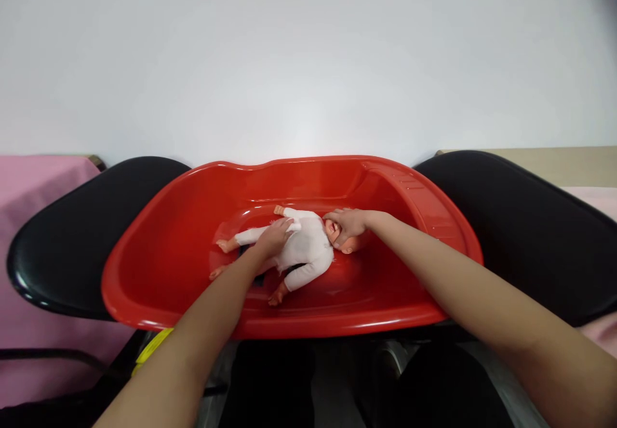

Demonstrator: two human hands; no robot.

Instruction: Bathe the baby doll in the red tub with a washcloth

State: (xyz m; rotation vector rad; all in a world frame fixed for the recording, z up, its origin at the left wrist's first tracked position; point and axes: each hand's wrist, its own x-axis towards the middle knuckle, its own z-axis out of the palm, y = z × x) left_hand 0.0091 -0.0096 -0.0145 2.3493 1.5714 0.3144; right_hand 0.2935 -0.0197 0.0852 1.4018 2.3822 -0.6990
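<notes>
A baby doll [306,245] with a white cloth body lies on its back in a red baby bathtub [159,248]. Its head is toward the right and its bare feet toward the left. Over the doll's belly, my left hand [276,236] has its fingers closed on a small white piece of cloth or wipe [294,225], whose exact kind I cannot make out. My right hand [349,222] grips the doll's head, with thumb and fingers over part of the face. A dark patch under the doll's legs is partly hidden by my left forearm.
Black padded seats or boards [72,235] flank the tub, with another [511,235] at the right. A pink cloth [33,203] covers a surface on the left. Behind rises a white wall [299,62]. Something yellow [150,349] shows by my left forearm.
</notes>
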